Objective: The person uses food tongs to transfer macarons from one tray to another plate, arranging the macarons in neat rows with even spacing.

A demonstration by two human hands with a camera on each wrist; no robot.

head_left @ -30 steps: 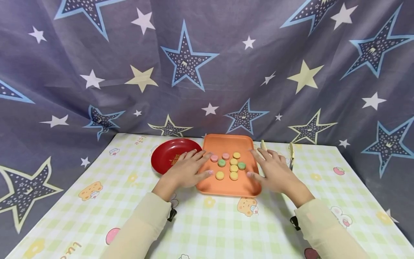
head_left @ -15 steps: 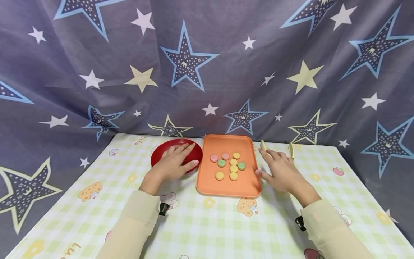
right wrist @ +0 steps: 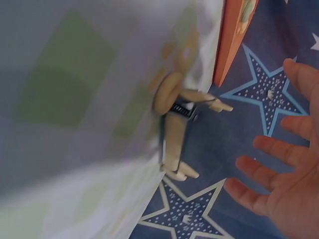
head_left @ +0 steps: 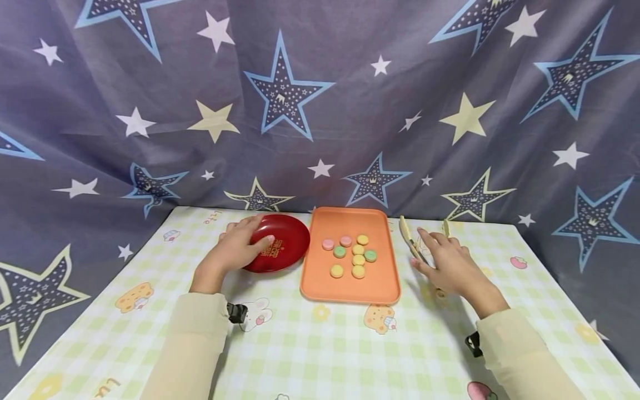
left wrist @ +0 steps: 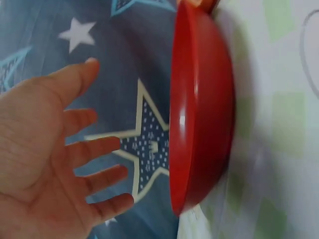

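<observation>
My left hand (head_left: pixel 232 247) hovers over the left edge of a shallow red bowl (head_left: pixel 285 261) with gold lettering inside. In the left wrist view the fingers are spread, apart from the red bowl (left wrist: pixel 212 109). My right hand (head_left: pixel 447 266) is held above a pair of beige tongs (head_left: pixel 407 233), partly hiding them. Seen from the right wrist, the tongs (right wrist: pixel 174 142) lie on the cloth with their arms apart, and the loosely spread fingers do not touch them. Between the hands is an orange tray (head_left: pixel 330 289) bearing several small yellow, pink and green macarons (head_left: pixel 358 259).
A green-and-white checked tablecloth (head_left: pixel 310 350) with cartoon prints covers the table. Behind it hangs a dark star-patterned curtain (head_left: pixel 320 133). The red bowl stands close to the tray's left side, the tongs to its right.
My left hand has moved left from the tray's edge, across the bowl to its left rim. My right hand has drawn right, away from the tray to above the tongs. Tray and macarons stay put.
</observation>
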